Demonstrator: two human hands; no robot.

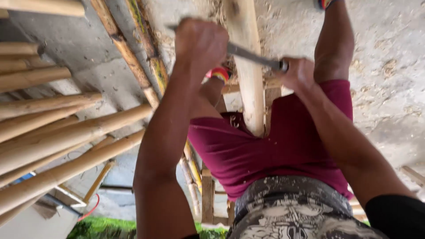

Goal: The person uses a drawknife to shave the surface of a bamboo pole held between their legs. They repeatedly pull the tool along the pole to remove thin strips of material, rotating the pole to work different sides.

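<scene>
Pale, peeled wood, the pole (246, 66) lies lengthwise between the knees, stiff and probably light, while the left hand (200, 42) and right hand (300, 73) each grip one end of a steel drawknife (252, 56) laid across it.

The pole (245, 66) you work on is pale bare wood, smooth and matt. The blade (252, 56) across it is dull grey metal. The poles (66, 137) stacked beside you are the same light wood, stripped smooth. Your shorts (265, 146) are matt maroon cloth. The floor (385, 53) is rough grey concrete, dusted with wood shavings.
</scene>
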